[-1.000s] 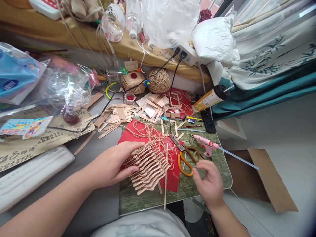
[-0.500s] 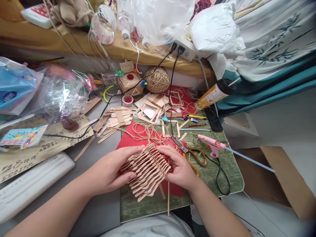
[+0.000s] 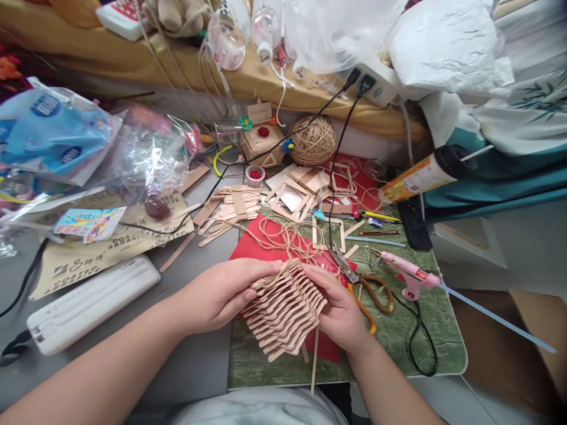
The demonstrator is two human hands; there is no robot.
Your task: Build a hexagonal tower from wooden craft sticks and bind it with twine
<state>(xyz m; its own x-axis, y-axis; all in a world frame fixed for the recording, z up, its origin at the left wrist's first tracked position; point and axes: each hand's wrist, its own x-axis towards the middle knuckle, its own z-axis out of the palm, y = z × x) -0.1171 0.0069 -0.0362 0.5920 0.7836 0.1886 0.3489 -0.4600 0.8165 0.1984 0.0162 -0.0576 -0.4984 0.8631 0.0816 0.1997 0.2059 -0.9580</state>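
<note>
Between my two hands is a structure of stacked craft sticks [image 3: 286, 313], tilted, with its ridged layers facing me. My left hand [image 3: 221, 295] grips its left side, the thumb near the upper left layers. My right hand [image 3: 339, 310] is closed around the right side, its fingers partly hidden behind the sticks. Jute twine [image 3: 287, 233] lies in loose loops just beyond the structure, on red paper [image 3: 248, 243]. To the right of my right hand lie scissors [image 3: 345, 265] with orange-brown handles. A pink glue gun [image 3: 414, 274] with a long pale glue stick rests farther right.
Loose craft sticks [image 3: 230, 206] and small stick frames [image 3: 328, 233] lie behind the twine. A twine ball [image 3: 313, 140] and wooden box [image 3: 261, 144] stand at the back. A drink cup [image 3: 420, 174] leans at right. Black cables cross the table.
The camera view has shifted, so the scene sits farther right. My left thumb has moved up along the stick structure. Both hands still hold it.
</note>
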